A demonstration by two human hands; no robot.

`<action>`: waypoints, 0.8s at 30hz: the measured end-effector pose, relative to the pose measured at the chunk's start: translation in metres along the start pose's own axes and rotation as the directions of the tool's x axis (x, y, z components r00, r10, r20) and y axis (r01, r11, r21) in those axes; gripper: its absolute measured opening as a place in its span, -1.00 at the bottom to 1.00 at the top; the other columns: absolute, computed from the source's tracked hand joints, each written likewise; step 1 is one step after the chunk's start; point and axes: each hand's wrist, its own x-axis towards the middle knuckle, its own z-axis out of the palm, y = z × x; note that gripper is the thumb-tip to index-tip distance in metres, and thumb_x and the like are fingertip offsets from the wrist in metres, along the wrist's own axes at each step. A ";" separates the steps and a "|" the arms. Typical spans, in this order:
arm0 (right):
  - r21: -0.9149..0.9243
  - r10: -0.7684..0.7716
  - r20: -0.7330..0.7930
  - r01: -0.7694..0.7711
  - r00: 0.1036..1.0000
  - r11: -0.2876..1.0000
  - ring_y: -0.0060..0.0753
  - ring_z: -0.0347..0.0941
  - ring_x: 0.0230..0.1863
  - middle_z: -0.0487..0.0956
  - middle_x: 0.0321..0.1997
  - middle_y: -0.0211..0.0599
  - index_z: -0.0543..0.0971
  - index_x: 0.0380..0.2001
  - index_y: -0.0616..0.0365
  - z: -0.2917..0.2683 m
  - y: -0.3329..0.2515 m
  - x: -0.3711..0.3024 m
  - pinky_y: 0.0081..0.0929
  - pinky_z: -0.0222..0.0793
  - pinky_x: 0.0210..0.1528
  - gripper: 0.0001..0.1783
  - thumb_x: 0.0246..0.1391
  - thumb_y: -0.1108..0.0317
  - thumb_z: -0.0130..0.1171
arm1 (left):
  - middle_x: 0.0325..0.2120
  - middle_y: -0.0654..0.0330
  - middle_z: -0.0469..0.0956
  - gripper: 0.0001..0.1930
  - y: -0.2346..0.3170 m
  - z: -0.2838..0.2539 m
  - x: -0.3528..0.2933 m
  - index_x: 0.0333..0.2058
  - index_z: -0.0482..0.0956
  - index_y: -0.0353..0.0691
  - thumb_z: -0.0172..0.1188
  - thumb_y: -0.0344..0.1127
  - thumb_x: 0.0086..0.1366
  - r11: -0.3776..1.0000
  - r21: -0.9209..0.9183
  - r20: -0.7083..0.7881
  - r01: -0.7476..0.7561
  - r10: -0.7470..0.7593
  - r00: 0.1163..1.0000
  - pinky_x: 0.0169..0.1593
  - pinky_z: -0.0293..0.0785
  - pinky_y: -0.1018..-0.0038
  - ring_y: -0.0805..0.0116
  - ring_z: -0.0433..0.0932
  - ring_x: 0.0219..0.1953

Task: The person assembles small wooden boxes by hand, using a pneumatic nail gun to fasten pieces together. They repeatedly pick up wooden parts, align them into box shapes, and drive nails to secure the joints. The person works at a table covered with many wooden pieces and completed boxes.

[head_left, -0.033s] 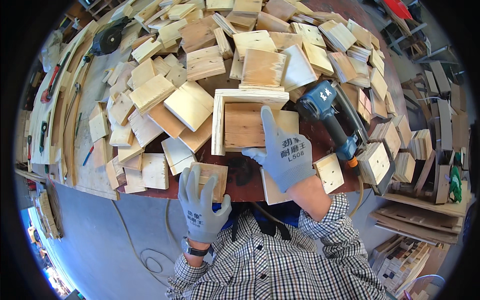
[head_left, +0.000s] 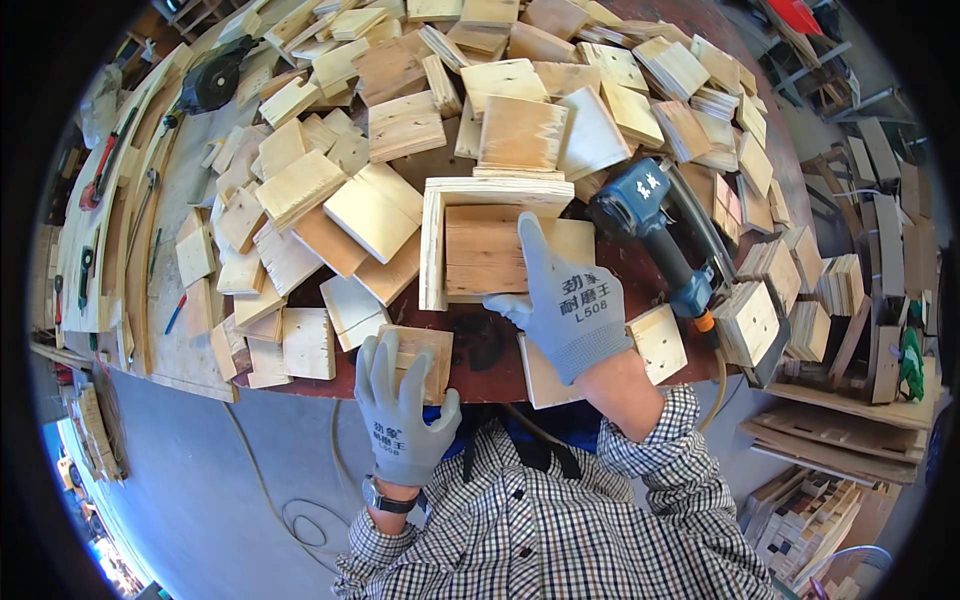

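My left hand (head_left: pixel 405 415), in a grey glove, rests against a small wooden block (head_left: pixel 430 360) at the table's near edge. Its fingers are stretched over the block's left side and the thumb stands apart. Two plywood pieces (head_left: pixel 432 250) meet in an upright corner, with a brown board (head_left: pixel 485 255) lying flat inside it. My right hand (head_left: pixel 580 300), also gloved, reaches onto that board's right side with index finger and thumb spread; its other fingers are folded out of sight. A paler board (head_left: pixel 575 243) lies just beyond those knuckles. Right of this hand lies a blue nail gun (head_left: pixel 650 215).
A large heap of wooden blocks (head_left: pixel 405 125) covers the far side of the dark red table (head_left: pixel 480 375). Long strips (head_left: pixel 105 220), a black round tool (head_left: pixel 215 75) and hand tools lie at left. Stacked offcuts (head_left: pixel 845 285) stand right. A hose (head_left: pixel 722 390) hangs from the nail gun.
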 end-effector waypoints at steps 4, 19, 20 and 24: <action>-0.052 -0.077 -0.013 0.076 0.997 0.996 -0.21 0.69 -0.42 0.68 -0.37 -0.26 0.31 0.47 0.19 0.002 -0.003 -0.002 -0.23 0.53 -0.35 0.02 0.14 -0.22 0.38 | 0.48 -0.18 0.21 -0.20 -0.001 0.002 -0.004 0.32 0.46 -0.10 0.54 -0.26 0.06 0.999 0.038 0.018 -0.018 0.017 1.000 0.47 0.16 -0.19 -0.35 0.14 0.51; 0.219 0.210 0.016 -0.208 0.978 0.953 -0.15 0.62 -0.10 0.67 -0.10 -0.21 0.49 0.28 0.16 -0.046 0.036 -0.042 -0.17 0.49 0.00 -0.35 0.25 0.03 0.34 | 0.40 -0.05 0.40 -0.19 0.030 -0.033 0.082 0.36 0.45 -0.23 0.54 -0.27 0.13 0.926 0.242 -0.051 -0.289 0.309 0.950 0.46 0.26 -0.08 -0.21 0.30 0.46; 0.194 0.168 0.025 -0.170 0.985 0.966 -0.15 0.60 -0.10 0.64 -0.12 -0.23 0.51 0.23 0.14 -0.043 0.029 -0.042 -0.16 0.45 0.00 -0.38 0.26 0.00 0.32 | 0.40 -0.03 0.40 -0.16 0.033 -0.032 0.096 0.38 0.44 -0.20 0.56 -0.25 0.12 0.905 0.261 0.014 -0.336 0.344 0.939 0.46 0.26 -0.07 -0.21 0.28 0.48; 0.177 0.095 0.148 -0.121 0.984 0.977 -0.17 0.51 -0.08 0.56 -0.16 -0.27 0.59 0.05 0.05 -0.018 0.017 -0.023 -0.13 0.31 0.02 -0.48 0.29 -0.13 0.23 | 0.41 0.02 0.39 -0.10 0.044 -0.018 0.139 0.41 0.41 -0.20 0.55 -0.24 0.08 0.884 0.307 0.217 -0.352 0.295 0.931 0.49 0.21 -0.06 -0.24 0.21 0.51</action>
